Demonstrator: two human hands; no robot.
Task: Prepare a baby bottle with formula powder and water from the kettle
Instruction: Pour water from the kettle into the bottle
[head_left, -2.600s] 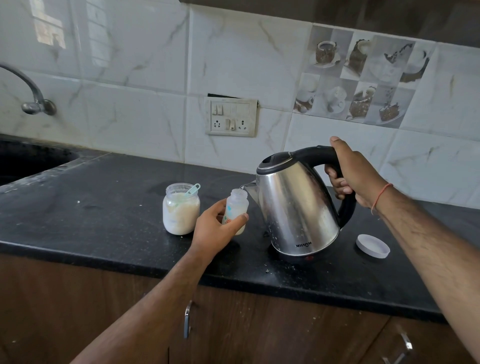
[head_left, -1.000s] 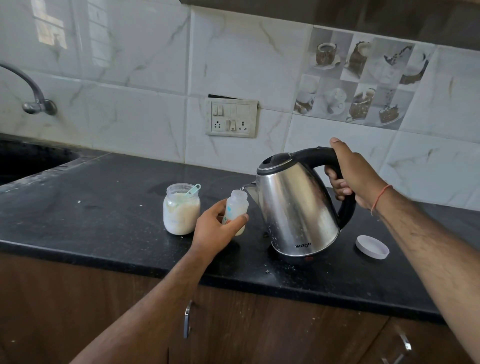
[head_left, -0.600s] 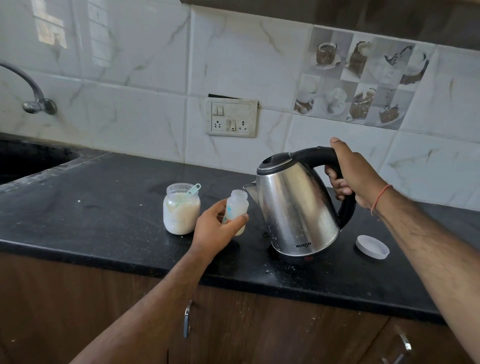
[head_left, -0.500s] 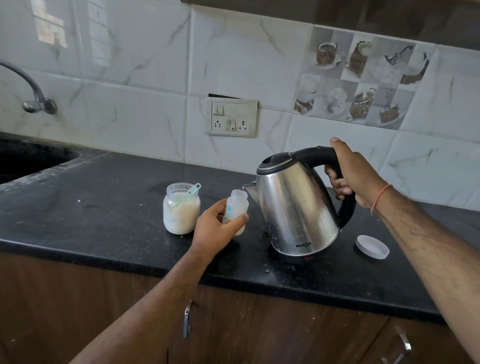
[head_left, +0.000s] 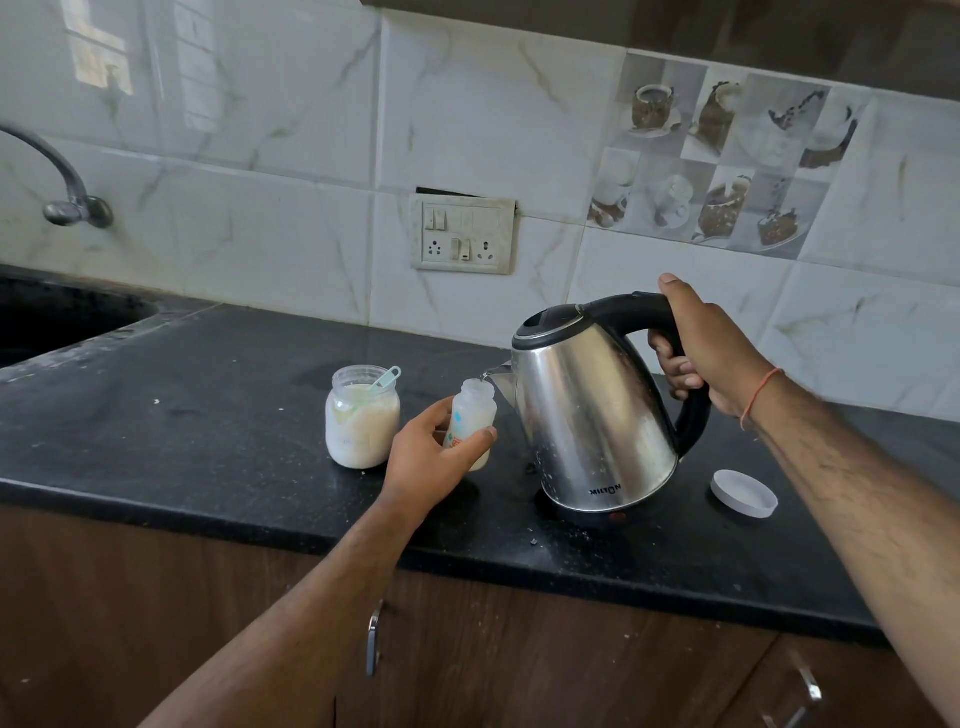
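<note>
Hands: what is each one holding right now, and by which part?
Left hand grips the small translucent baby bottle around its body. Right hand grips the steel kettle by its black handle.

Home kitchen: black stone counter (head_left: 182, 415), sink tap (head_left: 62, 182), marble-look tiled backsplash (head_left: 270, 156) (coffee-cup motif), wood cabinets (head_left: 130, 597).

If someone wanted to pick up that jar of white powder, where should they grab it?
Probably round the jar's wide body, coming from its free left side. The scoop pokes out of its open mouth, so a top grip is awkward, and the left hand crowds its right.
</note>
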